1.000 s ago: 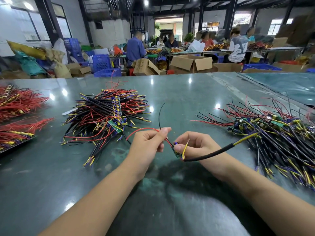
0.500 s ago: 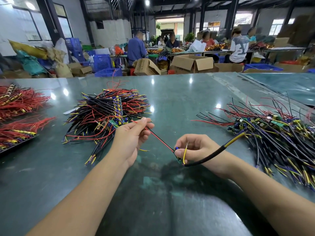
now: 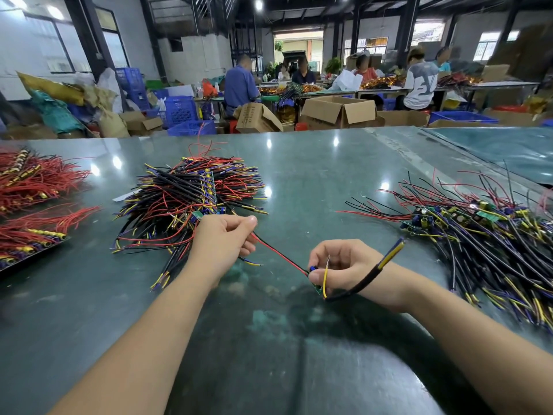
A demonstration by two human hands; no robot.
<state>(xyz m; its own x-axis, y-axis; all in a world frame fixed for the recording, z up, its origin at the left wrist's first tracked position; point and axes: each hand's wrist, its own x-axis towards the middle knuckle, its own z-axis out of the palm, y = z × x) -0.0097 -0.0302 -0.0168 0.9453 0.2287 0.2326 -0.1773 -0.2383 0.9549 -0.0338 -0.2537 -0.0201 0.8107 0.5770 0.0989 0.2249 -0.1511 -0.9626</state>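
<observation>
Circuit board (image 3: 317,289), light, pinched in right hand (image 3: 344,266), at 5 o'clock from left hand (image 3: 223,244). Left hand pinches its red wire (image 3: 281,254), taut; hands apart. Wires limp, solder joints likely fragile: best held by board edges, not leads.

Left grip (image 3: 221,247) and right grip (image 3: 344,268) are bare, and both forearms (image 3: 143,339) are bare as far as they show.

The small green circuit board (image 3: 318,289), with a blue capacitor on top, is pinched in the right hand (image 3: 344,265). Its thin red and black wires (image 3: 281,257) run taut up-left into the left hand (image 3: 221,244). Its thick black cable (image 3: 359,285) curves to the right, and yellow and blue cores show at its raised end
</observation>
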